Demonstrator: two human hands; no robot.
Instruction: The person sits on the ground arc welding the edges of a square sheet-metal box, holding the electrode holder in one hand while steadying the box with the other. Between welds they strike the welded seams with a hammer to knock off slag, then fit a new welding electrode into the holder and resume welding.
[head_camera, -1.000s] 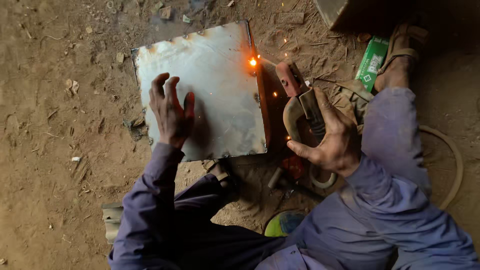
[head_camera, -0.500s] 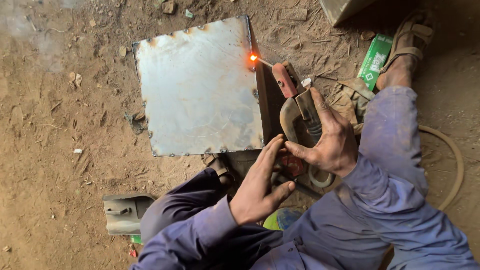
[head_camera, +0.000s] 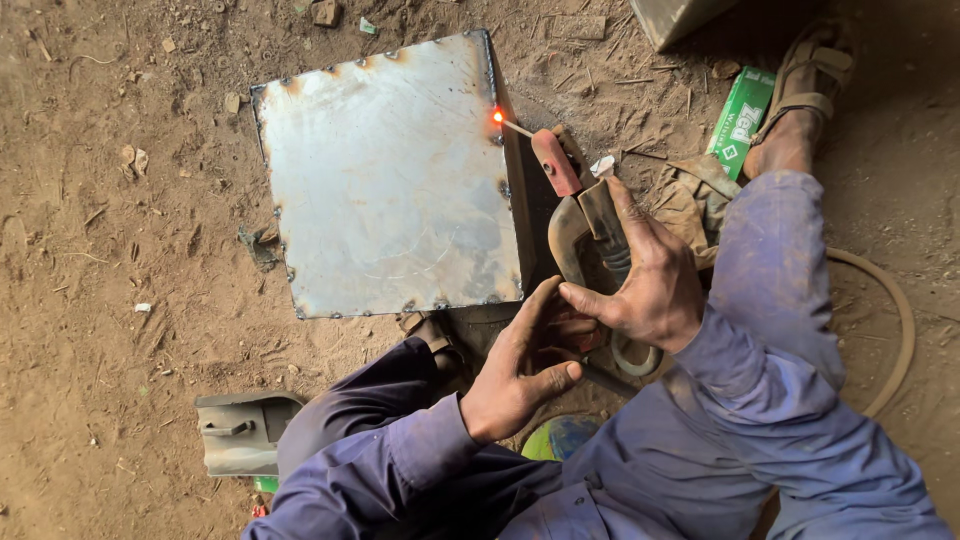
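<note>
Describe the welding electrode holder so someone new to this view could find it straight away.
Start at the big square steel plate on the dirt. From its right edge, a glowing orange spot leads down a thin rod to the electrode holder, gripped by the right hand. Its red clamp head and curved handle set it apart from the green box nearby.

A metal sheet (head_camera: 385, 180) lies flat on the dirt floor (head_camera: 90, 300), with the electrode holder (head_camera: 575, 195) just to its right, the rod tip touching the sheet's right edge. The right hand (head_camera: 650, 280) grips the holder from below, and the left hand (head_camera: 520, 370) sits just beside it, below the sheet's lower right corner. A small box (head_camera: 740, 120) lies further right, beside a sandalled foot (head_camera: 800, 100), and a metal part (head_camera: 240, 430) lies on the floor below the sheet's left side.
</note>
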